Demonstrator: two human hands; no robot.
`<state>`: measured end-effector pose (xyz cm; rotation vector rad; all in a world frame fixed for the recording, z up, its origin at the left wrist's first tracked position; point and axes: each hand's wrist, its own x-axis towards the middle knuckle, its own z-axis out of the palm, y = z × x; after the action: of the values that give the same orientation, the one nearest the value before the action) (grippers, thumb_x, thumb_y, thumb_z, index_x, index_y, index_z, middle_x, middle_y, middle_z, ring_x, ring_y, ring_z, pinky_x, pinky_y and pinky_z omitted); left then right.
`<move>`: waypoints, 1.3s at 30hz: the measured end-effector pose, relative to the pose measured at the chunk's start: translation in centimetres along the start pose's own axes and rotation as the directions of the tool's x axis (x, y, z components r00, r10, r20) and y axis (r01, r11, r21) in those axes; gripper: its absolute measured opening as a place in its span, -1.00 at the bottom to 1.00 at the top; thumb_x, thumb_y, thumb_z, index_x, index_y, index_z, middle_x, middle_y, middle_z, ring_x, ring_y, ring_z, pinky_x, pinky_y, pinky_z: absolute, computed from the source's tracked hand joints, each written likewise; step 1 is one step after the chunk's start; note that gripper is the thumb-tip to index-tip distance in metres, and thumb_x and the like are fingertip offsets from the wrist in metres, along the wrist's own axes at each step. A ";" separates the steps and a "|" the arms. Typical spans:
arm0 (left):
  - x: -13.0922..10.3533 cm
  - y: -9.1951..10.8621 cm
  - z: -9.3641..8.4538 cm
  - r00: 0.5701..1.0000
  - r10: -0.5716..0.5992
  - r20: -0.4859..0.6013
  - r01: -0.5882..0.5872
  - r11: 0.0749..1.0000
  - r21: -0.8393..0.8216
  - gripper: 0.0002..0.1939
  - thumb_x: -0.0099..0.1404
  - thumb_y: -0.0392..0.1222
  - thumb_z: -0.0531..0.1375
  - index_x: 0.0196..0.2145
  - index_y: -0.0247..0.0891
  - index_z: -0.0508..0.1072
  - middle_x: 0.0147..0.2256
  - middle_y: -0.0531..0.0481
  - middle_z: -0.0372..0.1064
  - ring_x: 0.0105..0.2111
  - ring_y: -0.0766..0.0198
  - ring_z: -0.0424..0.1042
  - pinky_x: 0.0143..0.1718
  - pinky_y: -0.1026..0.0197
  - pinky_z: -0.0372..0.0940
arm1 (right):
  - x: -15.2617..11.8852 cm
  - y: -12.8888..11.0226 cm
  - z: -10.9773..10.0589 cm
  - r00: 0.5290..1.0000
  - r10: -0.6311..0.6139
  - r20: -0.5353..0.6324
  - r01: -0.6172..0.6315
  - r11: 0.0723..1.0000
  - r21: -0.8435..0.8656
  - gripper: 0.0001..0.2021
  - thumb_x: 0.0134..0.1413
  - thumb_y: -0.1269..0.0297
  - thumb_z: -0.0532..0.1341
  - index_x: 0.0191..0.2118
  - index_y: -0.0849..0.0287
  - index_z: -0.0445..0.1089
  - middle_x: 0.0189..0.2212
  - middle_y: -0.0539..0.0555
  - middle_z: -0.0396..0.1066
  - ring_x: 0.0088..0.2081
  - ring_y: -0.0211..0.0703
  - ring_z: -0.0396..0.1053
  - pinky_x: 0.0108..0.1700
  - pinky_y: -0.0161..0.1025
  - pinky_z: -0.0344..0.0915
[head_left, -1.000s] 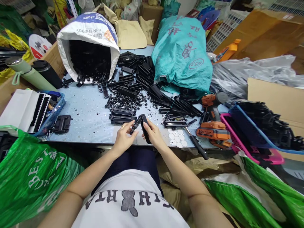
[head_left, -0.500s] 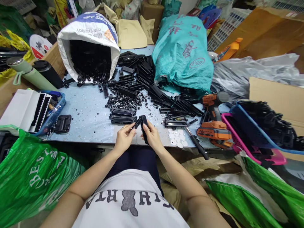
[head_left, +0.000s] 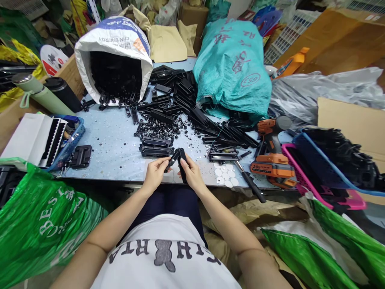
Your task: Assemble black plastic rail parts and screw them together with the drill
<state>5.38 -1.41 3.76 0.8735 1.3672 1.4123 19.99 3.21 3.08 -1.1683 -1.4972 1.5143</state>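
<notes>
A black hinged plastic part [head_left: 181, 157], bent into an upside-down V, is held between my two hands over the table's front edge. My left hand [head_left: 155, 172] pinches the end of its left arm. The thicker right arm is gripped by my right hand [head_left: 191, 171], thumb on top. Just beyond my left hand lies a stack of black plastic bars [head_left: 155, 147]. Small black pieces and screws [head_left: 162, 127] are scattered behind it. White round discs [head_left: 225, 175] lie on the table to the right of my right hand.
An orange cordless drill [head_left: 272, 156] and a black-handled tool [head_left: 252, 186] are at the right, beside blue and pink baskets [head_left: 327, 197]. Behind stand a white sack [head_left: 86, 74] of black parts and a teal sack [head_left: 231, 68]. A blue basket [head_left: 78, 134] is at the left.
My left hand has shifted slightly left along the hinged part, and more of the part's left arm shows. My right hand keeps its grip. The whole view has moved slightly.
</notes>
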 end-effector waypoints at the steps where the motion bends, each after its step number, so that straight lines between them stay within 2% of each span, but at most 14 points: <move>1: 0.1 0.0 0.0 1.000 0.003 0.000 -0.003 1.000 0.027 -0.64 0.17 -0.04 0.18 -0.19 -0.36 0.50 -0.45 -0.04 0.44 -0.48 0.32 0.40 -0.40 0.27 0.29 | 0.0 0.0 0.0 1.000 -0.014 -0.001 0.014 1.000 -0.018 -0.40 0.09 -0.04 0.08 0.20 0.10 0.12 -0.16 0.09 0.36 -0.53 -0.37 0.32 -0.54 -0.37 0.34; 5: 0.5 0.2 0.3 1.000 -0.014 0.008 0.013 0.993 0.116 -0.54 0.09 0.00 0.25 -0.14 -0.37 0.46 -0.43 -0.04 0.43 -0.53 0.37 0.35 -0.46 0.30 0.27 | -0.1 0.2 0.0 0.998 -0.069 -0.009 0.067 0.990 -0.124 -0.42 0.09 -0.01 0.10 0.21 0.10 0.13 -0.21 0.07 0.39 -0.53 -0.37 0.30 -0.48 -0.34 0.35; 9: 0.9 0.2 0.3 0.990 -0.113 0.082 0.112 0.994 0.013 -0.52 0.07 0.08 0.24 -0.20 -0.40 0.45 -0.45 -0.05 0.42 -0.59 0.39 0.33 -0.55 0.33 0.22 | -0.2 0.4 0.0 0.996 -0.090 0.000 0.088 0.982 -0.169 -0.42 0.10 0.01 0.09 0.21 0.09 0.13 -0.24 0.06 0.41 -0.53 -0.36 0.29 -0.46 -0.33 0.35; 13: 1.1 0.5 0.1 0.950 -0.253 0.184 0.276 0.955 -0.111 -0.57 0.10 0.11 0.20 -0.38 -0.40 0.43 -0.47 -0.08 0.42 -0.61 0.38 0.35 -0.60 0.35 0.17 | 0.0 0.5 -0.1 0.997 -0.052 0.054 0.060 0.987 -0.150 -0.43 0.10 0.00 0.10 0.20 0.10 0.15 -0.25 0.07 0.42 -0.54 -0.35 0.30 -0.47 -0.34 0.35; 18: 1.1 1.3 -0.4 0.887 -0.363 0.285 0.431 0.874 -0.226 -0.70 0.11 -0.07 0.20 -0.32 -0.41 0.43 -0.45 -0.14 0.45 -0.59 0.35 0.36 -0.56 0.33 0.18 | 0.4 0.2 -0.5 0.993 0.050 0.103 -0.039 0.993 -0.113 -0.42 0.08 -0.04 0.09 0.19 0.07 0.16 -0.36 0.03 0.40 -0.56 -0.35 0.31 -0.57 -0.37 0.33; 22: 0.8 1.4 -0.8 0.896 -0.336 0.292 0.401 0.893 -0.203 -0.59 0.04 -0.19 0.24 -0.13 -0.40 0.43 -0.37 -0.15 0.46 -0.55 0.35 0.38 -0.46 0.28 0.25 | 0.9 -0.1 -1.3 0.987 0.081 0.136 -0.066 0.991 -0.113 -0.45 0.07 -0.05 0.10 0.15 0.07 0.22 -0.29 0.04 0.40 -0.60 -0.38 0.29 -0.62 -0.38 0.31; 24: 0.7 1.0 -0.9 0.897 -0.323 0.302 0.390 0.900 -0.196 -0.55 0.02 -0.18 0.28 -0.11 -0.39 0.43 -0.37 -0.13 0.45 -0.54 0.36 0.38 -0.44 0.28 0.25 | 1.0 -0.1 -1.5 0.984 0.069 0.165 -0.049 0.991 -0.123 -0.46 0.08 -0.04 0.09 0.15 0.08 0.22 -0.28 0.05 0.40 -0.60 -0.39 0.29 -0.61 -0.39 0.31; 29: 0.8 0.0 -0.6 0.869 -0.354 0.346 0.447 0.862 -0.241 -0.58 0.01 -0.01 0.31 -0.25 -0.38 0.43 -0.42 -0.08 0.41 -0.57 0.38 0.35 -0.55 0.34 0.19 | 1.1 0.2 -1.9 0.955 0.006 0.296 0.043 0.986 -0.159 -0.47 0.13 0.00 0.06 0.17 0.08 0.19 -0.17 0.06 0.41 -0.53 -0.35 0.31 -0.51 -0.35 0.35; 32: 0.8 -0.4 -0.6 0.871 -0.357 0.337 0.453 0.851 -0.267 -0.60 0.00 0.03 0.32 -0.37 -0.38 0.40 -0.53 0.02 0.31 -0.64 0.46 0.25 -0.63 0.39 0.11 | 1.6 0.2 -3.1 0.930 -0.025 0.367 0.120 0.964 -0.238 -0.49 0.12 0.01 0.07 0.17 0.04 0.20 -0.04 0.06 0.37 -0.38 -0.23 0.39 -0.36 -0.24 0.40; 34: 0.6 -0.5 -0.8 0.834 -0.397 0.383 0.508 0.824 -0.252 -0.62 0.02 0.01 0.32 -0.41 -0.39 0.39 -0.59 0.08 0.22 -0.69 0.54 0.13 -0.67 0.43 -0.01 | 2.1 -0.1 -4.4 0.890 -0.045 0.453 0.202 0.931 -0.305 -0.51 0.08 0.03 0.13 0.13 0.05 0.26 -0.02 0.05 0.37 -0.18 -0.11 0.40 -0.15 -0.16 0.37; 36: 0.2 -0.6 -1.2 0.762 -0.458 0.458 0.592 0.779 -0.205 -0.64 0.03 -0.02 0.32 -0.42 -0.42 0.40 -0.61 0.10 0.17 -0.72 0.60 0.03 -0.69 0.45 -0.10 | 2.6 -0.5 -5.7 0.834 -0.055 0.549 0.295 0.886 -0.359 -0.53 0.05 0.04 0.18 0.07 0.08 0.33 -0.03 0.07 0.38 -0.05 -0.06 0.35 0.01 -0.13 0.26; 39: -0.6 -0.7 -2.9 0.651 -0.524 0.549 0.671 0.735 -0.095 -0.67 0.03 -0.06 0.33 -0.48 -0.44 0.41 -0.62 0.09 0.15 -0.73 0.61 0.00 -0.69 0.45 -0.14 | 2.8 -1.2 -7.7 0.746 -0.024 0.665 0.377 0.839 -0.392 -0.55 0.01 0.01 0.21 0.01 0.10 0.40 -0.09 0.09 0.43 -0.08 -0.09 0.38 0.00 -0.21 0.24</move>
<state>2.94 -2.90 2.85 0.4483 0.8888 0.7512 26.01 8.64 4.48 -0.7038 -2.5314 1.4698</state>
